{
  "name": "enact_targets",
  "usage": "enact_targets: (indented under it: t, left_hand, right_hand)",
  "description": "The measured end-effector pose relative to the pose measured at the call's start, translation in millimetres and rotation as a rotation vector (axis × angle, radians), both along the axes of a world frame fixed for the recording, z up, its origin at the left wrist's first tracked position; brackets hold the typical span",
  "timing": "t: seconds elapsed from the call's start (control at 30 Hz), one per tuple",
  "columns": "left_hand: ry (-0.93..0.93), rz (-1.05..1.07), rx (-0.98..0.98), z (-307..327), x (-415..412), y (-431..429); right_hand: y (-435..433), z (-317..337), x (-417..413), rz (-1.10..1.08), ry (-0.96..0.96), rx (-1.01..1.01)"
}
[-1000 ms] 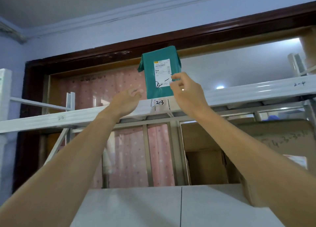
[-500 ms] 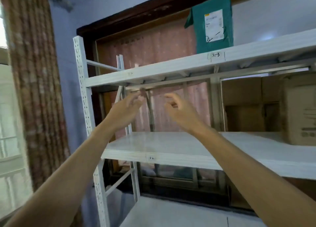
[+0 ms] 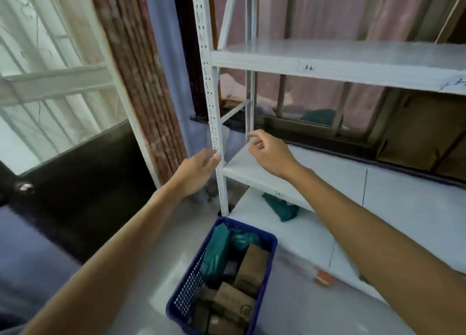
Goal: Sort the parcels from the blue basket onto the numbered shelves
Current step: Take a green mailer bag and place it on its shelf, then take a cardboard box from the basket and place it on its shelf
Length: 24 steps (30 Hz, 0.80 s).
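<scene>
The blue plastic basket (image 3: 187,291) sits on the pale floor, just beside the front corner post of the white metal shelves (image 3: 327,59). Soft green bags (image 3: 216,254) and brown cardboard boxes (image 3: 252,266) fill it. Above it, the left hand (image 3: 195,173) and the right hand (image 3: 269,153) are apart and empty, with loose fingers. One more green parcel (image 3: 282,209) lies under the low shelf board.

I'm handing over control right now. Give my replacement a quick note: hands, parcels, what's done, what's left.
Left hand: empty, fingers relaxed, beside the rack upright.
Right hand: empty, above the lower shelf.
Blue basket: on the floor in front of the rack, holding teal parcels and brown parcels.
Done: a lone teal parcel lies beneath the lower shelf.
Left: pick from the basket and shelve everything in it.
</scene>
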<state>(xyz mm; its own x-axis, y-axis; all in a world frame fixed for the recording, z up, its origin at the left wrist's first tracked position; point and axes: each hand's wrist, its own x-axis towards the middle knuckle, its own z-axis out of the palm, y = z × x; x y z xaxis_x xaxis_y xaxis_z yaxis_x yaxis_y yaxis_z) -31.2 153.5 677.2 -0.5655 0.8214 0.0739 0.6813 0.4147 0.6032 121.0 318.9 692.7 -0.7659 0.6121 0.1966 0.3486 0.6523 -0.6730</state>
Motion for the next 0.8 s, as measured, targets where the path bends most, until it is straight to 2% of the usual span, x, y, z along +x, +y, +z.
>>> enact_targets:
  t: [0.2,0.33,0.57,0.8]
  left_hand:
    - [-0.253,0.111,-0.151,-145,5,-45]
    - [-0.413,0.193,-0.244,-219,9,-54]
    - [-0.565,0.329,-0.380,-321,-3,-47]
    - [-0.749,0.409,-0.456,-447,-13,-44]
  right_hand:
    - [-20,-146,-4,0.004,-0.260,-0.135]
    - [-20,-231,-3,0.025,-0.426,-0.211]
    - [-15,-347,-15,0.134,-0.628,-0.299]
    - [-20,-465,-32,0.226,-0.787,-0.270]
